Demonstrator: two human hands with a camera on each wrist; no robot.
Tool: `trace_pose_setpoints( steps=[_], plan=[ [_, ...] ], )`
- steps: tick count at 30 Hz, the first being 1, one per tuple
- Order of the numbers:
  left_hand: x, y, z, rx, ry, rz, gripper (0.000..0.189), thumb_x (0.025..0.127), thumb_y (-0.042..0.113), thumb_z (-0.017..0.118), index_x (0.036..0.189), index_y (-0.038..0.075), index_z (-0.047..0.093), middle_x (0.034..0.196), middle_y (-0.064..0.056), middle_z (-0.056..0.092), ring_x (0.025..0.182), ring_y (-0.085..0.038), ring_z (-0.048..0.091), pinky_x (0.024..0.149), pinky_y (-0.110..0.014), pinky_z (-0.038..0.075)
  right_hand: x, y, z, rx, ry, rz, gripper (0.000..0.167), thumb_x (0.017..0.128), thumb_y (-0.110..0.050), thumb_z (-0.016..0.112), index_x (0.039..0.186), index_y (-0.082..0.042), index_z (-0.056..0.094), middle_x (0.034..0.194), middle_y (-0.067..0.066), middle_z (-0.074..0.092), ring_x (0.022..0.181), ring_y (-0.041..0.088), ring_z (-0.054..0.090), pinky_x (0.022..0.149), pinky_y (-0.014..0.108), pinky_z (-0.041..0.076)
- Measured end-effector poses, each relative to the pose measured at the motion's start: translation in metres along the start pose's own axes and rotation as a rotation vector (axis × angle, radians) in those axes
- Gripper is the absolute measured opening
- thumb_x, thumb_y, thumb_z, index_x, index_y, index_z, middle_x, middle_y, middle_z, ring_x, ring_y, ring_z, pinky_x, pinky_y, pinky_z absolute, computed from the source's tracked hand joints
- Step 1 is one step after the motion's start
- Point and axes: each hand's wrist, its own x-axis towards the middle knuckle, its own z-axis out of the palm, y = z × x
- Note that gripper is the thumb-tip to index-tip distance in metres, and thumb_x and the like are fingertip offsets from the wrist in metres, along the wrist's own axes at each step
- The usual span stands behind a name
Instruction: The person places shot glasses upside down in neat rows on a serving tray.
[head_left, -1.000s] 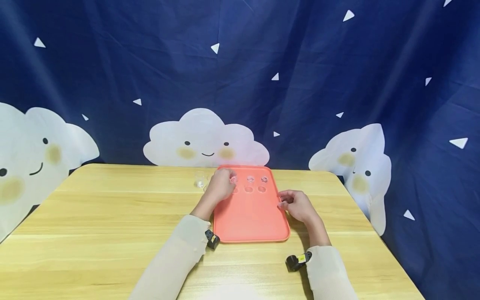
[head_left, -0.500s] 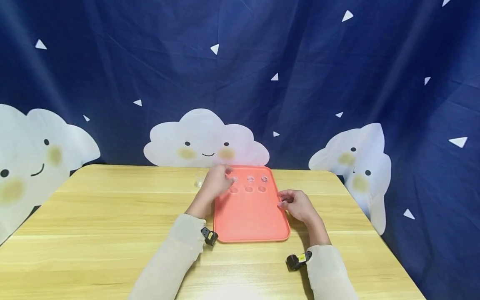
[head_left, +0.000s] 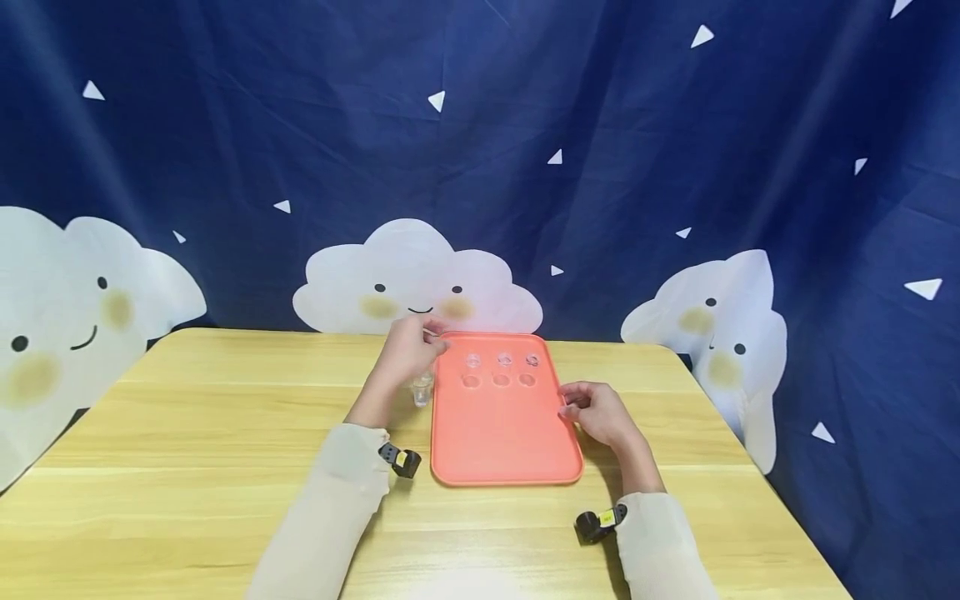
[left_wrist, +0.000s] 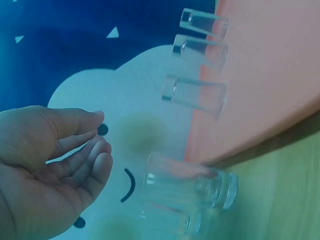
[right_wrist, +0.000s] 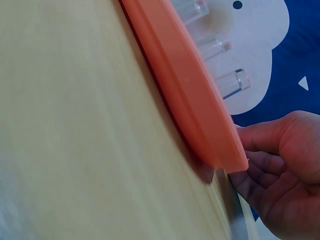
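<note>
My left hand (head_left: 408, 348) hovers at the tray's far left corner, fingers loosely bent, holding nothing; the left wrist view shows a gap between thumb and fingertips. Below that hand, two clear glasses (left_wrist: 185, 182) stand upright on the table left of the tray, one partly behind the other. Three small clear glasses (left_wrist: 195, 95) stand upside down in a row on the far part of the coral tray (head_left: 502, 442). My right hand (head_left: 597, 412) holds the tray's right rim, with the thumb at the rim and the other fingers curled by its outer side.
The tray lies on a light wooden table (head_left: 210, 467), near its far edge. Behind the table hangs a dark blue curtain (head_left: 480, 167) with printed white clouds and triangles. A small black camera sits on each wrist.
My left hand has moved away from the leftmost inverted glass, left and back to the tray's corner, uncovering that glass. The right hand stays at the tray's rim.
</note>
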Motion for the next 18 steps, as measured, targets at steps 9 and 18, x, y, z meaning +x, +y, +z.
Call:
trace_pose_setpoints(
  steps=[9, 18],
  plan=[
    [0.002, -0.013, -0.017, -0.019, 0.033, -0.038, 0.032, 0.093, 0.007, 0.074, 0.124, 0.001, 0.07, 0.118, -0.014, 0.07, 0.102, -0.028, 0.067, 0.088, -0.04, 0.058, -0.001, -0.002, 0.0, -0.011, -0.001, -0.007, 0.032, 0.092, 0.002, 0.07, 0.124, 0.003, 0.069, 0.102, 0.01, 0.073, 0.092, 0.022, 0.067, 0.076, 0.031, 0.055],
    [0.001, -0.026, -0.035, -0.033, 0.062, -0.093, 0.035, 0.093, 0.008, 0.072, 0.127, 0.0, 0.068, 0.124, -0.02, 0.068, 0.106, -0.032, 0.067, 0.092, -0.043, 0.056, -0.001, -0.002, -0.001, -0.009, -0.003, 0.007, 0.032, 0.092, 0.002, 0.07, 0.124, 0.001, 0.069, 0.103, 0.011, 0.072, 0.093, 0.024, 0.066, 0.077, 0.031, 0.055]
  ],
)
